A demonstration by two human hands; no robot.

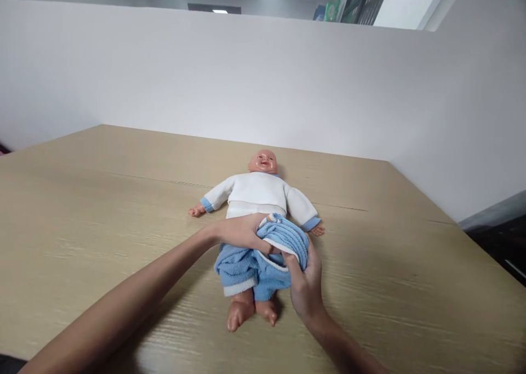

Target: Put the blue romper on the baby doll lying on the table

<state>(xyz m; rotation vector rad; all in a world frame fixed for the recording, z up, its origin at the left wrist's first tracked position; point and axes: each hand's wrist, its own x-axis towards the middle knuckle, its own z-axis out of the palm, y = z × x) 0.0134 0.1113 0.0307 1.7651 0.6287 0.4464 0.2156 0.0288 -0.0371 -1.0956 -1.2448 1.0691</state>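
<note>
On its back lies a baby doll (257,190) in a white top with blue cuffs, head toward the far wall and bare feet toward me. Blue fleecy trousers (236,267) with white trim cover its legs. Over the doll's hips, both hands grip a bunched blue cloth garment (285,234) with a white edge; whether it joins the trousers I cannot tell. My left hand (244,231) pinches its left side, thumb at the white edge. From the right, my right hand (306,281) is closed on it, thumb at the opening and fingers partly hidden behind the gathered cloth.
The doll rests on a wide wooden table (123,209) with thin seams across it. A white partition wall (246,78) stands along the far edge. Beyond the table's right edge is a dark object (501,239).
</note>
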